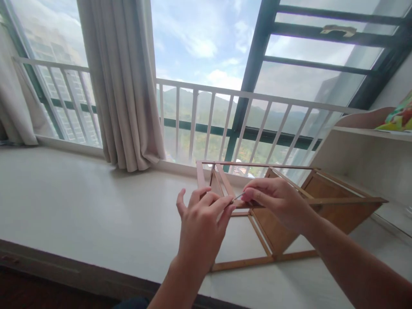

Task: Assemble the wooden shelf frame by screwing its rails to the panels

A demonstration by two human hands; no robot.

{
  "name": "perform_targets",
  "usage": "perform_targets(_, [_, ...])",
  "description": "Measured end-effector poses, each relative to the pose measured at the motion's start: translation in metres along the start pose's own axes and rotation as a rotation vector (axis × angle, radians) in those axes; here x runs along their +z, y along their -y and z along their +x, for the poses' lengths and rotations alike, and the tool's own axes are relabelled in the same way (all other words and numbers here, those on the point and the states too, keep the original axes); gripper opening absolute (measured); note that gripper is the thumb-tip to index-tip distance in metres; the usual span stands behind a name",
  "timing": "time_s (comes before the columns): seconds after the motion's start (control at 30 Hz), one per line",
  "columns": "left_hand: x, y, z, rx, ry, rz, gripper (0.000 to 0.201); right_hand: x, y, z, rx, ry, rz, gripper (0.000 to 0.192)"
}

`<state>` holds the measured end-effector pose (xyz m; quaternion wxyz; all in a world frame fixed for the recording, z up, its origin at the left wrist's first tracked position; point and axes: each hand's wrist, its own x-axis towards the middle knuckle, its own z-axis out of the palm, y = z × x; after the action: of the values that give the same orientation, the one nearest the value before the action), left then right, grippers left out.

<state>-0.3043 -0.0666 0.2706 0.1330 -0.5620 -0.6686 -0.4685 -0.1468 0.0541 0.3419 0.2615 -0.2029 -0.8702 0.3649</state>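
Observation:
A wooden frame shelf point(273, 256) with brown panels lies on its side on the white window ledge. My left hand point(206, 214) is over its near left end, thumb and index finger pinched at a small dark piece, perhaps a screw head; its other fingers are partly spread. Between the fingertips of my right hand point(278, 201) is a thin metal rod point(238, 196), which looks like a hex key. The rod's tip meets the small piece at my left fingertips, close to a wooden rail. My fingers hide the rod's other end.
The white ledge point(80, 197) runs along the window, its front edge dropping to a dark floor. Behind the shelf stands a white railing point(212, 124). A beige curtain point(122, 86) hangs left of it. On the right is a white cabinet point(363, 150) with a colourful bag point(399, 113) on top.

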Motion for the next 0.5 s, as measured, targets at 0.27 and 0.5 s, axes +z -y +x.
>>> perform_targets(0.27, [-0.006, 0.004, 0.015, 0.041, 0.106, -0.004, 0.012, -0.004, 0.003, 0.007, 0.013, 0.125, -0.129, 0.030])
perform_targets(0.5, [-0.002, 0.012, 0.018, 0.037, 0.113, -0.102, 0.013, -0.003, 0.012, 0.012, 0.036, 0.065, -0.142, 0.029])
